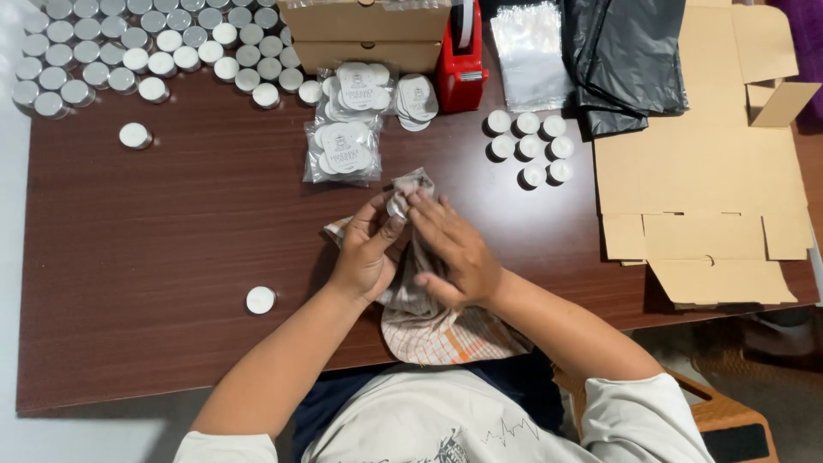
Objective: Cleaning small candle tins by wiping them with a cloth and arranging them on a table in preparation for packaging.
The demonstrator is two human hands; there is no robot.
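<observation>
Two hands meet at the middle of the desk [171,214] over a checked cloth [446,330], beige with orange lines, crumpled at its top and trailing off the near edge. The left hand [364,257] is clenched around the cloth and what seems to be a small silver tealight [396,207], mostly hidden. The right hand [454,249] presses the cloth with closed fingers. One lone tealight [261,299] sits near the left wrist.

Head camera, looking steeply down, close over brown table [171,257].
</observation>
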